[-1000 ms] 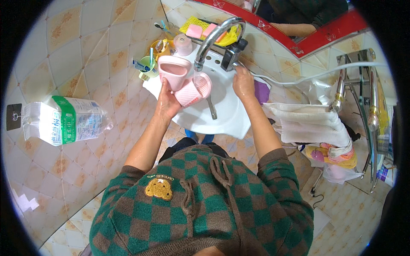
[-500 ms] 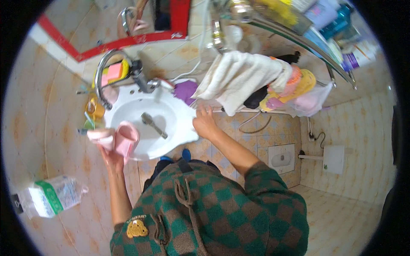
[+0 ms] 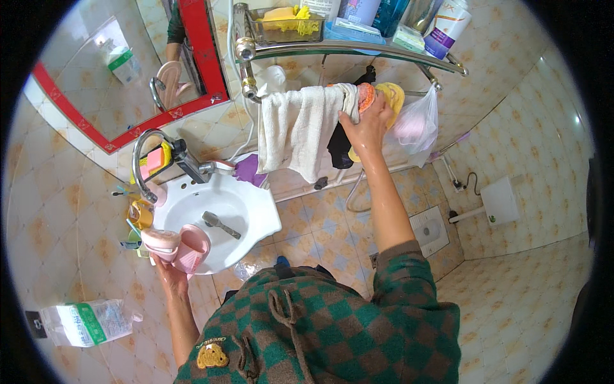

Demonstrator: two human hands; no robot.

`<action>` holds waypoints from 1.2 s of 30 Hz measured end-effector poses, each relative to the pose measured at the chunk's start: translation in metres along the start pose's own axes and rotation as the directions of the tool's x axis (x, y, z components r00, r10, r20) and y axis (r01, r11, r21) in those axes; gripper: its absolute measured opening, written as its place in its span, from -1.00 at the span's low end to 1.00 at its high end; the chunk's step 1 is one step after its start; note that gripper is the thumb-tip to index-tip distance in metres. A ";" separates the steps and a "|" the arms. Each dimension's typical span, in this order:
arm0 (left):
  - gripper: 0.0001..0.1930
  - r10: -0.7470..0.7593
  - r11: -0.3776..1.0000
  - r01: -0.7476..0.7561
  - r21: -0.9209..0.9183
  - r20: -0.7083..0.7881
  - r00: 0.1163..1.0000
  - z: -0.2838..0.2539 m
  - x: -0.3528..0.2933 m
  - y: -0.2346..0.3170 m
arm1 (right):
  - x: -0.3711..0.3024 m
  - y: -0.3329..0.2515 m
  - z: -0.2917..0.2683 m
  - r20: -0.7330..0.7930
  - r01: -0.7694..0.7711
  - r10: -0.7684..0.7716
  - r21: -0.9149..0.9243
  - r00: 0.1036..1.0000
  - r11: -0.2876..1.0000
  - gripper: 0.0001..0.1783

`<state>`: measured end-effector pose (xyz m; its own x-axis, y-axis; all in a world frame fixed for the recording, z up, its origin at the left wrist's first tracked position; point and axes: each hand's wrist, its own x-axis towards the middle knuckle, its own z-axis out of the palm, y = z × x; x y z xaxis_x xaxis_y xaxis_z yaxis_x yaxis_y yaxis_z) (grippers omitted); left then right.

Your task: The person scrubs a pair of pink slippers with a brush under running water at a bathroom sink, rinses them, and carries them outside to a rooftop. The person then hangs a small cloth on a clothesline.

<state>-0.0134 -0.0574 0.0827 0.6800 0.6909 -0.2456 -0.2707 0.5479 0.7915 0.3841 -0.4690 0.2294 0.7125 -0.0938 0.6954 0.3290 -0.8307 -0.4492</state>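
Observation:
My left hand [image 3: 170, 274] is closed around a pair of pink slippers [image 3: 193, 249], lifted over the left front rim of the white washbasin [image 3: 259, 217]. Inside the bowl lies a wet scrubbing brush [image 3: 221, 225], its bristles hard to make out. My right hand [image 3: 366, 136] is up at the rail under the glass shelf, with its fingers curled on a yellow and orange cloth [image 3: 391, 95]. A white towel [image 3: 297, 128] hangs just left of that hand, with a black cloth [image 3: 340, 148] between them.
A curved chrome tap [image 3: 142, 150] arches over the basin beside a sponge holder [image 3: 153, 161]. Cups [image 3: 141, 212] with toothbrushes stand at its left. Bottles and a soap dish [image 3: 288, 29] crowd the glass shelf. A plastic bag [image 3: 419, 128] hangs right of my hand.
My right hand has left the basin's right rim and moved up and right to the hanging cloths. The slippers stay in my left hand at the basin's left. The view has shifted.

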 end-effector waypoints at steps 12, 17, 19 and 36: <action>-0.19 0.012 0.998 -0.017 -0.054 -0.093 0.996 -0.078 -0.099 -0.012 | 0.074 0.036 -0.037 0.644 -0.703 0.285 0.668 0.710 0.243 -0.75; -0.26 -0.029 0.991 0.003 -0.135 -0.195 0.980 -0.111 -0.143 -0.035 | 0.037 0.019 -0.089 0.632 -0.624 0.253 0.772 0.732 -0.122 -0.68; -0.34 -0.009 0.996 -0.015 -0.093 -0.254 0.967 -0.119 -0.162 -0.044 | 0.003 0.004 -0.100 0.691 -0.680 0.025 0.717 0.722 -0.154 -0.56; -0.41 0.478 0.262 -0.869 -0.420 -0.725 0.495 -0.102 -0.514 -0.179 | -0.314 -0.196 -0.028 0.381 -0.600 -0.566 0.038 -0.731 0.799 -0.41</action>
<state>-0.3840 -0.4631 0.0103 -0.2869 0.9463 -0.1490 -0.9481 -0.2583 0.1855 0.0787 -0.2922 0.1148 -0.4710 0.7481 -0.4675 -0.1410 -0.5870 -0.7972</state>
